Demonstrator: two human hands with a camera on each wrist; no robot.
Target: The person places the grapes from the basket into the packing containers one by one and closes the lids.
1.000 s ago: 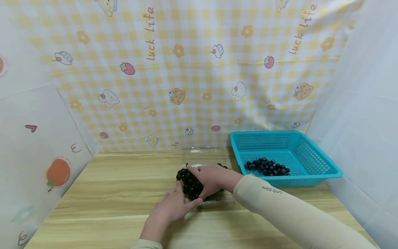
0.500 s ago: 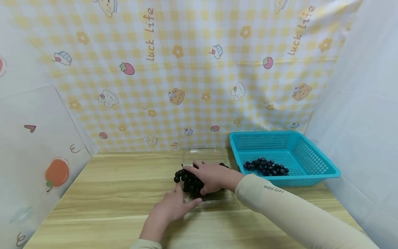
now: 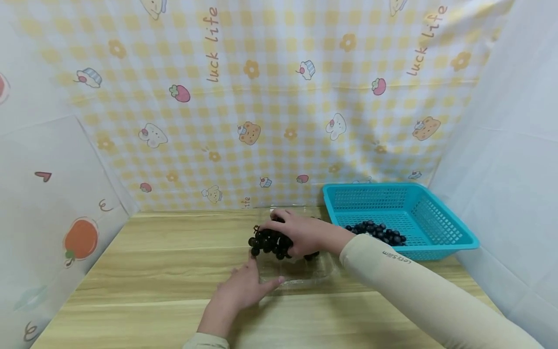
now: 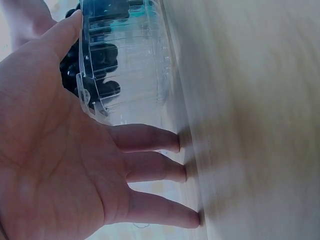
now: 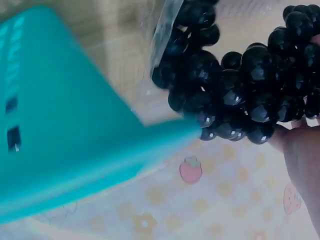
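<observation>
Apparently partway: one bunch (image 3: 383,234) in the basket (image 3: 429,252), grapes (image 3: 272,243) left at the box (image 3: 311,278).
Right hand (image 3: 302,236) grips these grapes over the box, the basket standing at its 2 o'clock; left hand (image 3: 241,287), fingers straight, touches the box. Wood-grain desk (image 3: 165,276) beneath; checked cloth (image 3: 231,104) at 12 o'clock.

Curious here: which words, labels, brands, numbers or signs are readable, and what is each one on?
"luck life": checked cloth, left of centre.
"luck life": same cloth, upper right.
"life": same cloth, small, at its lower edge.
"Letsslim", apparently: right sleeve; too small to be sure of the spelling.
No lettering shows on the teal basket or clear box; no numbers anywhere.
</observation>
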